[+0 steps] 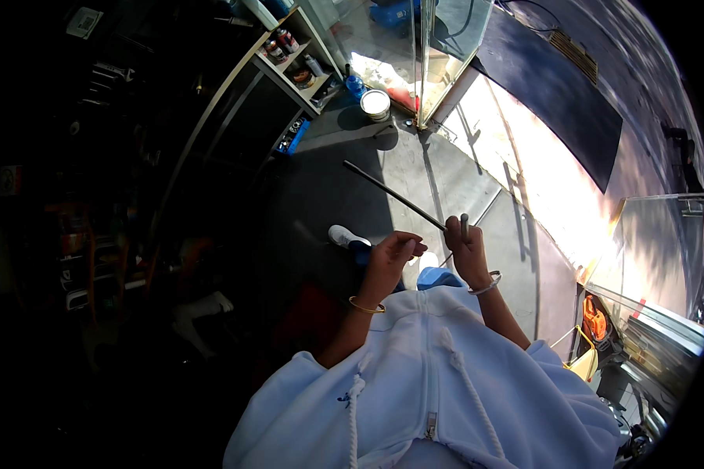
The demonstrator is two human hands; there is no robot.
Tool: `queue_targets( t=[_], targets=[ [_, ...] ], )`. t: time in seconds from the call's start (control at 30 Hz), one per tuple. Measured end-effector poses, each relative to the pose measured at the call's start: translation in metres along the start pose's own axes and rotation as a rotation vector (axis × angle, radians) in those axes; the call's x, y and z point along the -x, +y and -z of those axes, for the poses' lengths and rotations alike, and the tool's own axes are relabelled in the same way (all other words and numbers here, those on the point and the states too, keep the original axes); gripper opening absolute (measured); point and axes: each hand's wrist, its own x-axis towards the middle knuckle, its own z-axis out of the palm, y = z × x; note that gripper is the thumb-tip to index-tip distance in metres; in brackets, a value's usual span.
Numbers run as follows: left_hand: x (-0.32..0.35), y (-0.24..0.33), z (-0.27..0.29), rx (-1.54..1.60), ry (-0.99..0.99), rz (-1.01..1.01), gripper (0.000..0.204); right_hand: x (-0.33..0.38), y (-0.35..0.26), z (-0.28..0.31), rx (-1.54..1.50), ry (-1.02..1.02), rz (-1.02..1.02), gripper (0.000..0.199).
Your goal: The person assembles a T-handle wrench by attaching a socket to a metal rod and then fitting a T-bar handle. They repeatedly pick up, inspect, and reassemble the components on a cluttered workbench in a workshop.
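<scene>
My right hand [466, 248] is closed around one end of a long, thin dark metal rod [395, 194]. The rod slants away from me toward the far left, its tip in the air over the floor. A short grey cylindrical end [465, 225] sticks up out of the same fist; whether it is one piece with the rod is hidden by the fingers. Just left of it, my left hand [395, 256] is raised with loosely bent fingers, apart from the rod and with nothing visible in it.
Ahead stand a white bucket [375, 104], a blue bottle [355, 84] and a shelf unit [321, 82] with spray cans. A glass door [424, 66] opens onto sunlit ground with a dark mat [555, 94]. At right a glass case [649, 305] stands near an orange tool [594, 319].
</scene>
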Motion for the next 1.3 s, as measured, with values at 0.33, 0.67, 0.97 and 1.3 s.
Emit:
queue_targets(
  t=[0.33, 0.67, 0.97, 1.3],
  targets=[
    [-0.033, 0.055, 0.146, 0.113, 0.07, 0.01, 0.018, -0.097, -0.027, -0.153, 0.024, -0.007, -0.195, 0.061],
    [-0.065, 0.141, 0.357, 0.122, 0.215, -0.104, 0.012, -0.199, -0.086, -0.332, 0.079, -0.044, -0.215, 0.054],
    [-0.069, 0.173, 0.473, 0.028, 0.54, -0.247, 0.01, -0.252, -0.161, -0.431, -0.138, -0.422, -0.32, 0.043],
    [-0.119, 0.249, 0.524, -0.792, 0.681, -0.437, 0.041, -0.332, -0.191, -0.509, 0.023, -0.805, -0.001, 0.028]
  ],
)
